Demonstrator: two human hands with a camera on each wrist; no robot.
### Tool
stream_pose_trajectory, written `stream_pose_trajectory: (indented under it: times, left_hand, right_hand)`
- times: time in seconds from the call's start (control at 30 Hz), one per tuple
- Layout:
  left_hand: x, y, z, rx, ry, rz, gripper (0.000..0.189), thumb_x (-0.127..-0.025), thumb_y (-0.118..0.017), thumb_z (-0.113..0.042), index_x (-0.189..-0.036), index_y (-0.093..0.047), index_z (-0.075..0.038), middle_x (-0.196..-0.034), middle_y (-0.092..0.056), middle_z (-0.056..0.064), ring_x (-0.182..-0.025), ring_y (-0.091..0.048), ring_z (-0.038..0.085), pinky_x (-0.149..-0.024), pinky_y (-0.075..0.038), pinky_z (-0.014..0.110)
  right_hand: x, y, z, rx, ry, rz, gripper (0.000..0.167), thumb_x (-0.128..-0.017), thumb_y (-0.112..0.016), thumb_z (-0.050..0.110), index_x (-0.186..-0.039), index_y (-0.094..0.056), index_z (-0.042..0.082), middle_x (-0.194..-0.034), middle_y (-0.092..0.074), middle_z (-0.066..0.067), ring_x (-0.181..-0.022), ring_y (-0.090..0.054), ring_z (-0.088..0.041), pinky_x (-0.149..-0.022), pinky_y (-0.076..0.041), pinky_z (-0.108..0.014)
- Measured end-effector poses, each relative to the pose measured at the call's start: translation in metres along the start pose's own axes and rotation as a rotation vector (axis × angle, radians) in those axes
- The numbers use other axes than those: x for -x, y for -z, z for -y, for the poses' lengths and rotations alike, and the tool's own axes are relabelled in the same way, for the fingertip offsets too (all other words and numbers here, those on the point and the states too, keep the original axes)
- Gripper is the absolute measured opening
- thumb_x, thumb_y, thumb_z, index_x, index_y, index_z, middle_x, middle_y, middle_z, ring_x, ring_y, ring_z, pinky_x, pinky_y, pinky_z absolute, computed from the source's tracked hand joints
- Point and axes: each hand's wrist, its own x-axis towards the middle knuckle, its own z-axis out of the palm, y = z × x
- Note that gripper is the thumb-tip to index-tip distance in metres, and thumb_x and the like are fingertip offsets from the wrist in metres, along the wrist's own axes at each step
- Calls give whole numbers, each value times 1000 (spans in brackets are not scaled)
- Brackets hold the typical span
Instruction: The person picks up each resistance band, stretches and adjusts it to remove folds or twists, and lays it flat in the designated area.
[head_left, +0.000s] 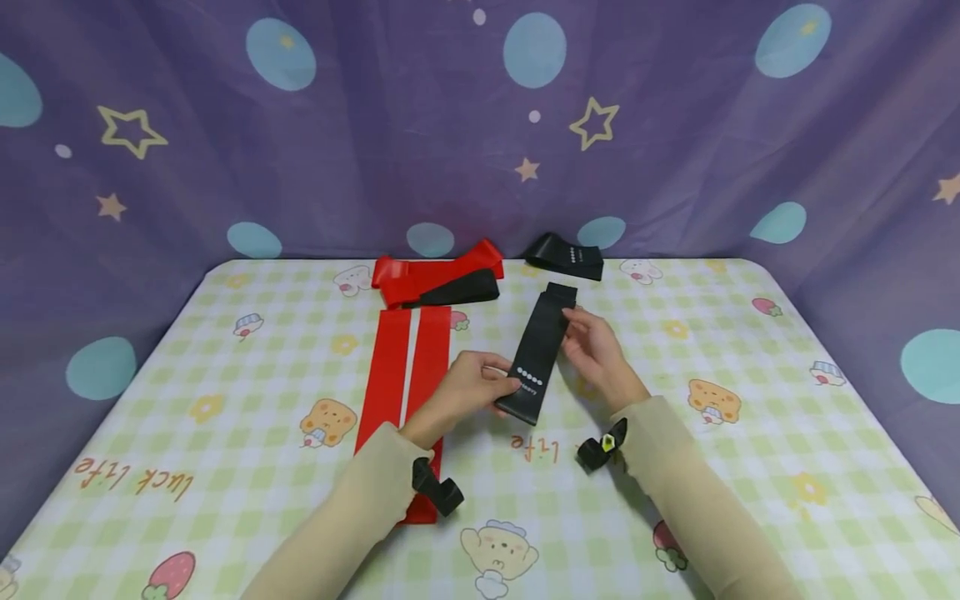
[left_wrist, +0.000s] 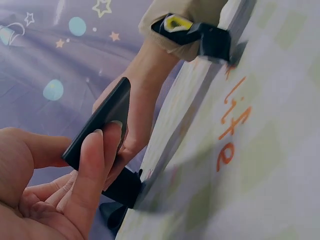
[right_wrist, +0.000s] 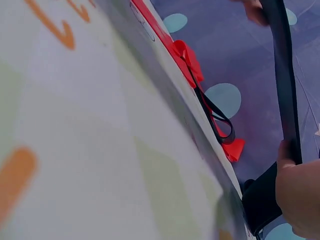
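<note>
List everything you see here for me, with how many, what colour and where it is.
Held black band: one, black, centre
Flat red strips: two, red, left of the held band
Crumpled red bundle: one, red, beyond the strips
Small black band: one, black, at the bundle's near side
Far black band: one, black, far edge, right of the bundle
Tablecloth: one, green-and-white checked, below everything
Backdrop: one, purple, behind
Wrist devices: two, black, one per wrist
Sleeves: two, beige, foreground
Left hand: one, bare, held band's near end
Right hand: one, bare, held band's right edge
</note>
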Motion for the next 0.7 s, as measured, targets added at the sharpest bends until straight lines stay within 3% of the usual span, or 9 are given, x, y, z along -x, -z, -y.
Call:
stream_pose_trajectory:
  times: [0.17,0.27,0.5,0.7]
  left_hand:
    - [11,-3,5,2,-53,69,26,-87,-64,-3,-111,-61,8,-92,-71,22,-62,-67,13,-56,-57,29]
    - [18,-4,7,-1,-91,99,26,-87,-64,-3,-110,-60,9,-91,-71,23,-60,-66,13,-56,-57,30]
    - [33,-7,11,8,-103,141,27,-87,-64,-2,-109,-56,10,-89,-71,24,-59,-67,16,-55,-58,34]
    - [42,-10,17,6,-101,168,26,-87,-64,-2,-109,-54,7,-86,-71,21,-56,-65,15,-55,-57,33]
  right_hand:
    - [2,0,3,52,15,28,30,-98,-35,-1,-77,-55,6,-74,-62,-2,-69,-60,-11,-65,-51,-19]
    - [3,-1,5,90,15,49,35,-98,-34,0,-72,-55,7,-74,-62,0,-70,-61,-11,-65,-51,-19]
    - [3,-4,9,101,1,86,31,-98,-33,0,-78,-56,6,-80,-64,-1,-74,-64,-13,-70,-54,-23]
    - [-1,-4,14,88,-12,120,20,-99,-32,0,-107,-50,2,-91,-71,-8,-84,-68,-16,-75,-55,-25]
